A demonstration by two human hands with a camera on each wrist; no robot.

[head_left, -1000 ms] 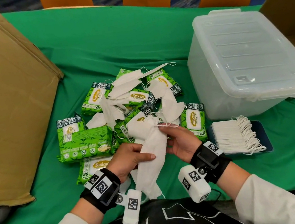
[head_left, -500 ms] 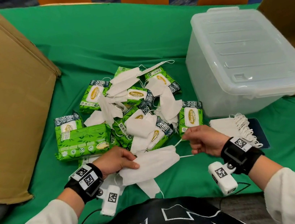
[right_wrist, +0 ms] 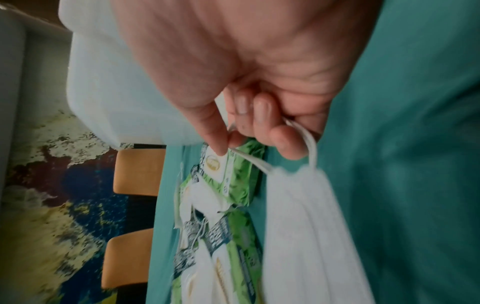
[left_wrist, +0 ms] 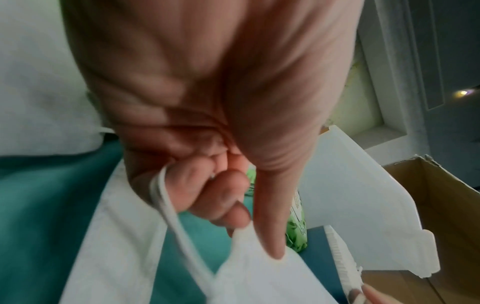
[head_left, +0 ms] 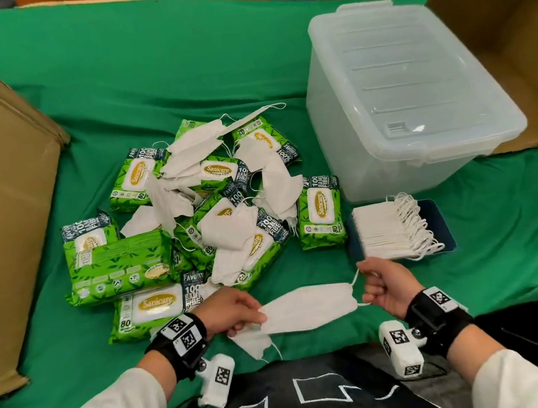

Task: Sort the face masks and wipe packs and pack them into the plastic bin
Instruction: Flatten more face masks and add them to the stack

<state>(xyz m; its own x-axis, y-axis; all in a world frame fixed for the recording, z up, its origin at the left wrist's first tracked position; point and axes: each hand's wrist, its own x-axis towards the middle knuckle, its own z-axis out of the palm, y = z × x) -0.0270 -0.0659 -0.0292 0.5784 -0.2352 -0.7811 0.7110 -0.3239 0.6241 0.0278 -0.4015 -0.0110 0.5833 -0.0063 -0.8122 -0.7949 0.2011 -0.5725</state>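
With my left hand (head_left: 238,312) and right hand (head_left: 384,286) pinching the ear loops of one white face mask (head_left: 308,307) near the lidded plastic bin (head_left: 401,98), one mask stack (head_left: 389,232) was sorted, the wipe packs (head_left: 320,215) remained unsorted, and nothing appeared packed.

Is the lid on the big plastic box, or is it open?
On. The lid lies flat over the plastic bin, covering its whole top. Whether it is latched cannot be told.

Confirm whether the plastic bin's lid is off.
No: the clear lid sits closed on the plastic bin, beside the stacked masks.
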